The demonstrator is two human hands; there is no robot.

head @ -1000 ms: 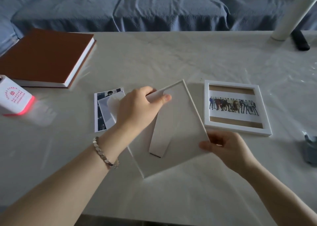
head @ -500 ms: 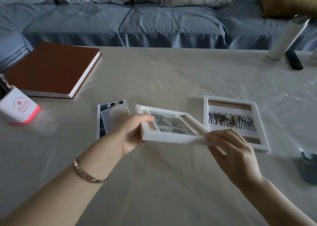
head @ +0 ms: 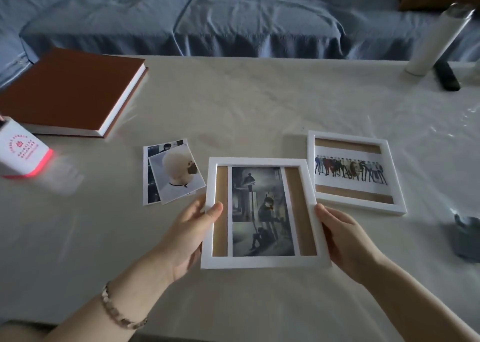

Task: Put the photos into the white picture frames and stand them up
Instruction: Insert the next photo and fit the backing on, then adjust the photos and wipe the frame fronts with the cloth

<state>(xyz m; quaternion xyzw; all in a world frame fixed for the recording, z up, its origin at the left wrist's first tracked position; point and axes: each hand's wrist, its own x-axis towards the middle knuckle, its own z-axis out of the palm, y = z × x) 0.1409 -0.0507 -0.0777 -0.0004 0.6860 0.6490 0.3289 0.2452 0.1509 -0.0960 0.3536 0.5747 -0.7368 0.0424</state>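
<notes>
A white picture frame (head: pixel 259 261) with a dark street-lamp photo inside faces up at me, held a little above the table. My left hand (head: pixel 187 235) grips its left edge, thumb on the front. My right hand (head: pixel 342 240) grips its right edge. A second white frame (head: pixel 394 206) lies flat to the right, holding a photo of a row of people. Two loose photos (head: pixel 174 175) lie overlapped on the table to the left of the held frame.
A brown hardcover book (head: pixel 70 92) lies at the back left, with a white box with a glowing red base (head: pixel 23 154) near it. A white bottle (head: pixel 436 40) and a black remote (head: pixel 446 76) stand far right. A grey object (head: pixel 467 237) sits at the right edge.
The frame was back side up, then was turned over; now its front with the photo faces me. Both hands shifted to its side edges.
</notes>
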